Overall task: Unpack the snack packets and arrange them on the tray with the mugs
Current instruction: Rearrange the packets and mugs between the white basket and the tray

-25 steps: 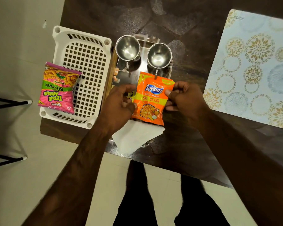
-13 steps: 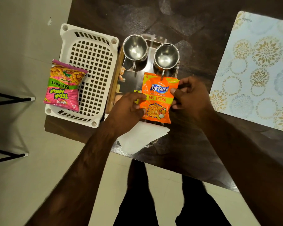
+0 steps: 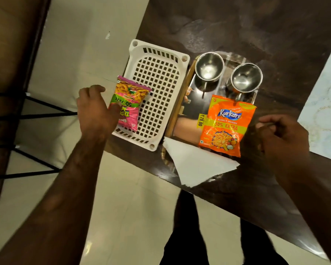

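Note:
An orange snack packet point(image 3: 226, 125) lies flat on the mirrored tray point(image 3: 177, 111), just in front of two empty steel mugs point(image 3: 209, 66) point(image 3: 246, 77) that stand at the tray's far end. A pink snack packet point(image 3: 131, 100) rests on the left edge of the white slotted basket point(image 3: 161, 92). My left hand point(image 3: 96, 109) is on the pink packet, with the thumb across its lower half and the fingers curled at its left edge. My right hand point(image 3: 283, 142) hovers right of the orange packet, loosely curled and holding nothing.
A folded white napkin point(image 3: 197, 163) lies at the tray's near end and overhangs the dark table's edge point(image 3: 227, 197). A patterned placemat point(image 3: 325, 111) covers the table's right side. Black metal legs point(image 3: 36, 115) stand on the floor to the left.
Both hands let go of the orange packet, which now lies on the tray. My left hand moved left to the pink packet. My right hand drew back to the right.

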